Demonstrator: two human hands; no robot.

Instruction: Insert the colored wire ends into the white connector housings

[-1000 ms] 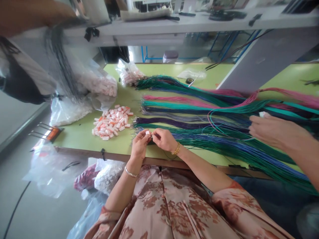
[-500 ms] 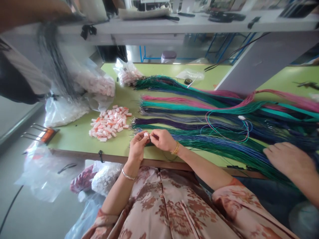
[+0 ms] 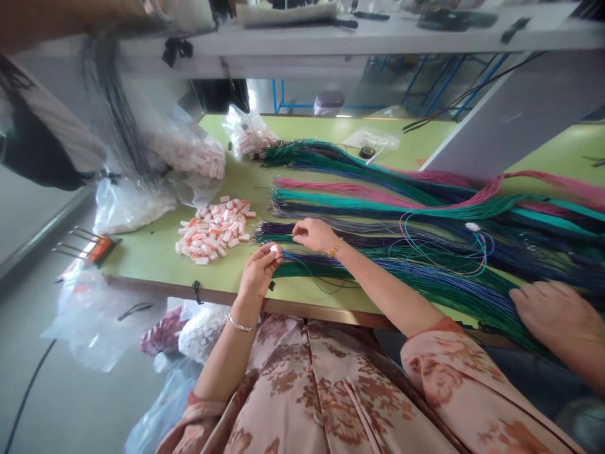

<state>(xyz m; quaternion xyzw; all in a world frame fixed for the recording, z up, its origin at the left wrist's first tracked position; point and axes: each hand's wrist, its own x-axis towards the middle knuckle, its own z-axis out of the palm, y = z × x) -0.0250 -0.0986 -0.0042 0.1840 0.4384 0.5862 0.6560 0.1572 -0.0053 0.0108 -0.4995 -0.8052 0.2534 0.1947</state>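
My left hand (image 3: 258, 274) pinches a small white plastic connector housing (image 3: 275, 250) above the front of the table. Thin blue-green wires (image 3: 302, 261) trail rightward from it and curve in a loop over the table edge. My right hand (image 3: 316, 236) is apart from it, over the ends of the dark purple wire bundle (image 3: 352, 236). Its fingers are curled together at the tips; whatever is between them is too small to see. Left of both hands lies a pile of white and orange connector housings (image 3: 215, 230).
Green, blue and pink wire bundles (image 3: 331, 189) stretch rightward across the green table (image 3: 161, 252). A wired white connector (image 3: 471, 227) lies on them. Another person's hand (image 3: 558, 315) rests at the right. Plastic bags (image 3: 132, 205) and an orange pronged holder (image 3: 100, 249) stand left; a shelf (image 3: 302, 44) spans above.
My right hand has left the connector and moved up and right to the purple wires. The left hand keeps the connector, its trailing wires now visible. The view has shifted slightly.
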